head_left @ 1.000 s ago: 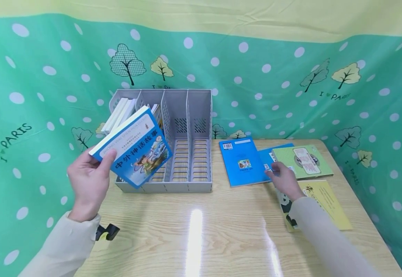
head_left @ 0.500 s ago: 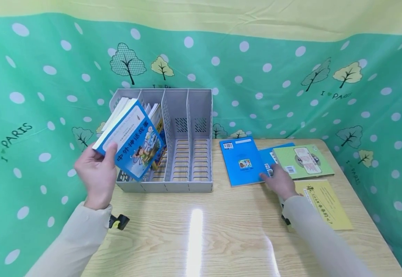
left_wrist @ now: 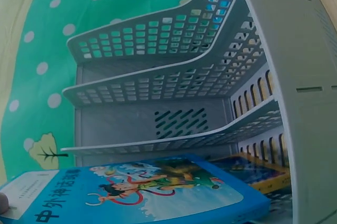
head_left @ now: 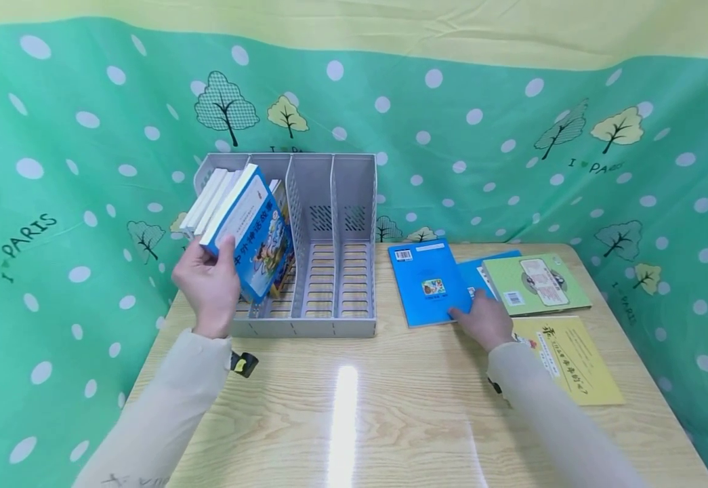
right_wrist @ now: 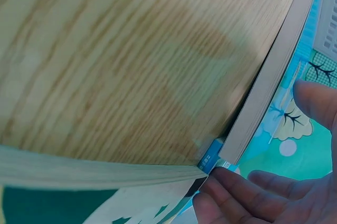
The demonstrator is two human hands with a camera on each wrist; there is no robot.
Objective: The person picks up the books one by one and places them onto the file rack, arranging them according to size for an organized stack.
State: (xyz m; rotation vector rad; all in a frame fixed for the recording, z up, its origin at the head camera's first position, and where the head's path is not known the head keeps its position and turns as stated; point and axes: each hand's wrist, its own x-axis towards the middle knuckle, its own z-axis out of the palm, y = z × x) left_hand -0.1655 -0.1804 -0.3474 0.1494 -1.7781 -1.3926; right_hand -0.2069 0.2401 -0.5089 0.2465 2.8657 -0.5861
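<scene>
My left hand (head_left: pixel 210 288) pinches a blue storybook (head_left: pixel 262 234) by its upper left edge, thumb on the front cover. The book is tilted, its lower end inside the second compartment from the left of a grey book rack (head_left: pixel 305 329). In the left wrist view, the storybook (left_wrist: pixel 158 192) lies close to a yellow-edged book (left_wrist: pixel 263 176) in the rack. My right hand (head_left: pixel 484 322) is at the near edge of two blue books, a left one (head_left: pixel 427 278) and a partly covered one (head_left: pixel 469 271). Its fingers (right_wrist: pixel 263 192) are spread, not curled round a book.
White-edged books (head_left: pixel 207 203) fill the leftmost compartment. The two right compartments hold no books. A green book (head_left: pixel 543 281) and a yellow book (head_left: pixel 579 366) lie on the wooden table (head_left: pixel 280 407) at the right. A green dotted cloth (head_left: pixel 427 135) hangs behind.
My left hand has moved right and brought the storybook from in front of the rack down into the second compartment. My right hand has shifted slightly left and nearer to me.
</scene>
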